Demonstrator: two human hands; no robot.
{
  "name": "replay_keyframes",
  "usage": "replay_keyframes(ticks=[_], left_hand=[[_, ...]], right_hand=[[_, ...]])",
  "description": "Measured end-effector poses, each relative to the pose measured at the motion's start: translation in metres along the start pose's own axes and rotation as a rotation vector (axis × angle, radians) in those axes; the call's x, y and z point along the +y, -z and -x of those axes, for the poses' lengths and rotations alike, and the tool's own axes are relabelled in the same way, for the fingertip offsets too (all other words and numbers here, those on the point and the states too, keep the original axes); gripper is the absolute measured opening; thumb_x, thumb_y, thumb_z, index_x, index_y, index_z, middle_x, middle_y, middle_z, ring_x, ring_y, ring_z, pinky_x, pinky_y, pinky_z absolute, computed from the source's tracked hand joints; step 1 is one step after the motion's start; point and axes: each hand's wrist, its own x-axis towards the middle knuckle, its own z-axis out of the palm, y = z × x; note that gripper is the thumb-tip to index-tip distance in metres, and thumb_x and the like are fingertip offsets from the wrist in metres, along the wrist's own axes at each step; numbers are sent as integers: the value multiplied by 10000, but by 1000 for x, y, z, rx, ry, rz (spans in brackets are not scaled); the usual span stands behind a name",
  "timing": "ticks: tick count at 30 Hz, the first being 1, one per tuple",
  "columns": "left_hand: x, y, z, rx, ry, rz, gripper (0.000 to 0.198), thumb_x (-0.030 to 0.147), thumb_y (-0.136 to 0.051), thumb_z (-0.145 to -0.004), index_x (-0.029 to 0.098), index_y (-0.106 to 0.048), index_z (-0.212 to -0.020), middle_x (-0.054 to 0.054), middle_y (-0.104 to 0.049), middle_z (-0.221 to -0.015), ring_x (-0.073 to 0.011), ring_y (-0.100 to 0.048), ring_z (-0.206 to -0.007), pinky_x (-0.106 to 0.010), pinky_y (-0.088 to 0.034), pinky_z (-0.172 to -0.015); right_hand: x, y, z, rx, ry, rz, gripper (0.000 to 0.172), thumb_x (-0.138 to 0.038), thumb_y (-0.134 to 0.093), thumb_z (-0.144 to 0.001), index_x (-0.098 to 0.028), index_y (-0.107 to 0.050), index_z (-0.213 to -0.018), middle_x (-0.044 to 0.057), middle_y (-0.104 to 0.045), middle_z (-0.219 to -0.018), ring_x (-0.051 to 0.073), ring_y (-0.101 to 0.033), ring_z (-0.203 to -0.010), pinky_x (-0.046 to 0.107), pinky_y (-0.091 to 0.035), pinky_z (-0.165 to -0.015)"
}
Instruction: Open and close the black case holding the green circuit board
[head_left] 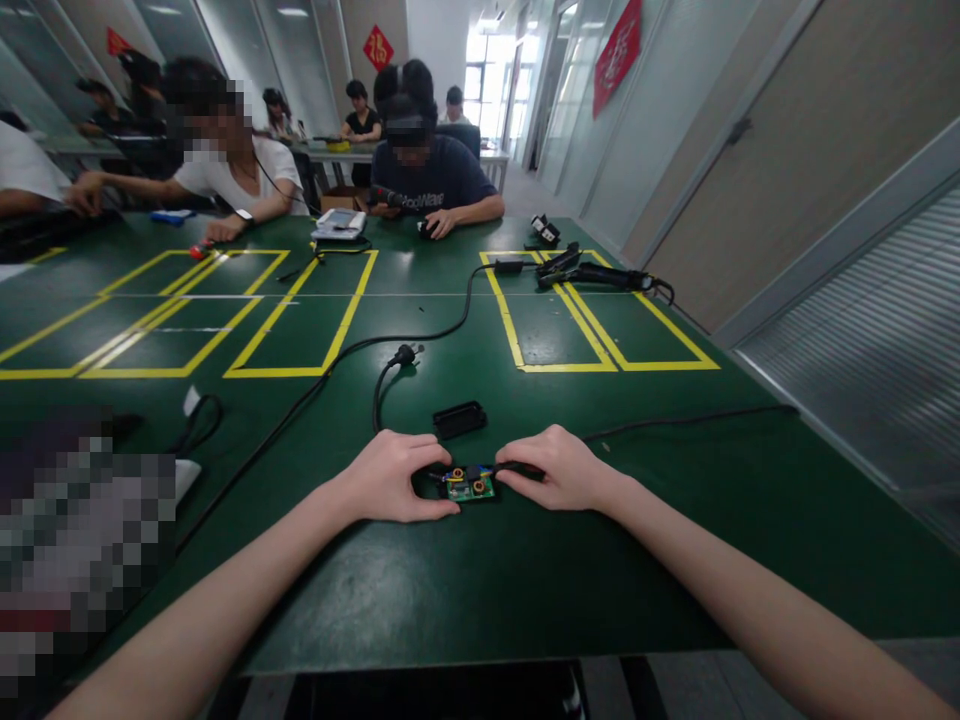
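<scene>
From where I stand, a small green circuit board with copper-coloured coils (471, 486) sits face up near the front of the dark green table (375, 590), between the person's two hands. It looks light and stiff, with fragile coils and thin coloured wires, so the edges seem the sound place to take hold; the thin, flexible black cable (697, 414) running off to the right probably bends easily.

The left hand (394, 475) curves in a wide C about the board's left end, thumb on the near side, fingers on the far; I can't tell how hard it presses. The right hand (555, 470) has its fingers drawn narrow around the cable at the board's right end. Both forearms reach in low from the sides, wrists close to the tabletop. Just beyond lies a shallow black plastic cover (460, 419), apart from both hands.
</scene>
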Motion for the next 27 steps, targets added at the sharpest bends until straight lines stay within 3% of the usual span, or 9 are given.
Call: replay_keyframes(ticks=[5, 11, 15, 20, 23, 27], left_hand=[[0, -1, -2, 24, 96, 6, 317, 453, -697, -880, 190, -690, -1056, -29, -764, -901, -166, -716, -710, -247, -486, -625], [-1, 0, 0, 46, 119, 54, 239, 343, -587, -941, 197, -681, -1105, -20, -743, -872, -145, -683, -663, -242, -494, -625], [-2, 0, 0, 67, 110, 50, 155, 269, -549, -940, 201, -666, -1014, -18, -718, -849, -146, -663, -688, -251, -497, -653], [0, 4, -3, 82, 53, -27, 149, 253, -534, -959, 194, -664, -913, -45, -716, -851, -195, -660, -831, -357, -493, -868], [0, 4, -4, 69, 62, -4, 192, 275, -512, -990, 193, -670, -919, -53, -709, -870, -190, -650, -833, -327, -487, -798], [-2, 2, -3, 72, 73, 87, 204, 284, -513, -1012, 189, -680, -944, -54, -704, -889, -178, -649, -820, -293, -495, -747]], right_hand=[[3, -4, -1, 58, -82, 75, 227, -326, -523, -1021, -192, -705, -995, 36, -760, -777, 146, -665, -597, 248, -410, -571], [2, -5, 0, 49, -106, 86, 177, -280, -546, -991, -183, -694, -999, 0, -711, -684, 125, -589, -505, 246, -364, -533], [2, -3, -1, 72, -111, 78, 152, -247, -539, -973, -187, -676, -949, 13, -711, -731, 132, -614, -566, 249, -392, -562], [5, -2, -3, 96, -70, 153, 293, -262, -463, -1043, -190, -677, -856, 59, -700, -780, 174, -637, -707, 289, -438, -651], [8, -4, -3, 112, -93, 179, 361, -283, -454, -1069, -186, -677, -802, 57, -682, -749, 172, -611, -685, 299, -421, -652], [11, -6, -3, 126, -102, 123, 314, -287, -516, -1048, -187, -684, -802, 43, -670, -720, 169, -612, -666, 288, -416, -644]])
